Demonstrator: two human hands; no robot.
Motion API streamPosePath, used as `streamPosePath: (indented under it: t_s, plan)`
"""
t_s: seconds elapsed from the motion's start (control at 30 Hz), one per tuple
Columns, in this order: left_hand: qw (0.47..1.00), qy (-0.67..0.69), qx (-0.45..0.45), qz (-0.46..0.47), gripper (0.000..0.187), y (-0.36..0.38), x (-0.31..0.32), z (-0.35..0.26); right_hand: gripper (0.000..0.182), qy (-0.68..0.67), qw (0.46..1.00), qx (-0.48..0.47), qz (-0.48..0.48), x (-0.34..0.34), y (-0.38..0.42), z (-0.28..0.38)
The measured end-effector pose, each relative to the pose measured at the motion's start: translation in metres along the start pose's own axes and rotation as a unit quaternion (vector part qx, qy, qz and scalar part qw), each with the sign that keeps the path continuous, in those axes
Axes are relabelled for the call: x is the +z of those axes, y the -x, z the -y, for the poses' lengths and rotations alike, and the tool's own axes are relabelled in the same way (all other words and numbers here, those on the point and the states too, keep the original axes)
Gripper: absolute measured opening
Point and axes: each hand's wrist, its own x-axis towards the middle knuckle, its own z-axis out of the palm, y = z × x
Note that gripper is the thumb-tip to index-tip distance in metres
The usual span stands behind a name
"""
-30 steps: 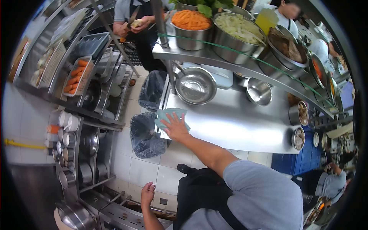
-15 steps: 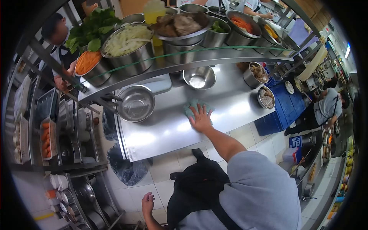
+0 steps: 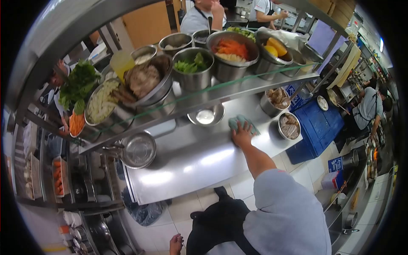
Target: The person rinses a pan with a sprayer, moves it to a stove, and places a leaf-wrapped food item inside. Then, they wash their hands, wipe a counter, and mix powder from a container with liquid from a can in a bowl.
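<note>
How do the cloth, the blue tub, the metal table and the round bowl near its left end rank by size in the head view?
1. Metal table
2. Blue tub
3. Round bowl
4. Cloth, partly covered by the right hand

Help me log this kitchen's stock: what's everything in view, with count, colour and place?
table: one, silver, centre
cloth: one, pale green, on the table
bowls: two, silver, table's left and middle
board: one, pale, beneath the shelf
filled tubs: two, silver, table's right end
shelf: one, silver, above the table
food vessels: several, silver, on the shelf
leafy greens: one bunch, green, shelf's left
bin: one, blue, right
carrots: several, orange, left rack
co-workers: several, grey tops, background
right hand: one, bare, on the cloth
left hand: one, bare, bottom edge
</note>
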Motion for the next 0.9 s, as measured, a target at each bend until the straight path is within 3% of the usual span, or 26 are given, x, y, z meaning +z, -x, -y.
streamPosePath:
  t_s: [0.1,0.27,0.37,0.53,0.73,0.77,0.8,0.9]
  plan:
    - [1.000,-0.026,-0.013,0.002,0.036,-0.008,0.006,0.013,0.064,-0.024,0.996,0.074,-0.051,-0.002,0.007,-0.040]
    - [0.998,-0.054,-0.020,-0.002,0.042,-0.012,0.013,0.036,0.065,-0.054,0.990,0.089,-0.093,0.005,0.057,-0.070]
    - [0.999,-0.044,-0.008,-0.008,0.042,-0.011,0.019,0.046,0.071,-0.030,0.991,-0.069,-0.111,0.035,0.100,-0.077]
    - [0.999,-0.032,-0.002,0.027,0.034,-0.030,0.032,0.031,0.069,-0.042,0.922,-0.384,0.021,0.036,0.172,-0.028]
    - [0.999,-0.021,0.024,0.016,0.023,-0.041,0.037,-0.042,0.065,-0.058,0.844,-0.529,0.070,0.034,0.150,0.005]
    - [0.999,-0.012,0.030,0.013,0.022,-0.039,0.039,-0.058,0.065,-0.061,0.845,-0.527,0.069,0.031,0.142,0.000]
    - [0.999,-0.037,0.017,-0.035,0.023,-0.032,0.042,-0.071,0.066,-0.037,0.878,-0.474,0.055,0.027,0.132,-0.012]
    - [0.988,-0.135,0.053,-0.044,0.030,-0.025,0.031,-0.078,0.067,-0.051,0.951,-0.306,-0.014,0.017,0.095,-0.053]
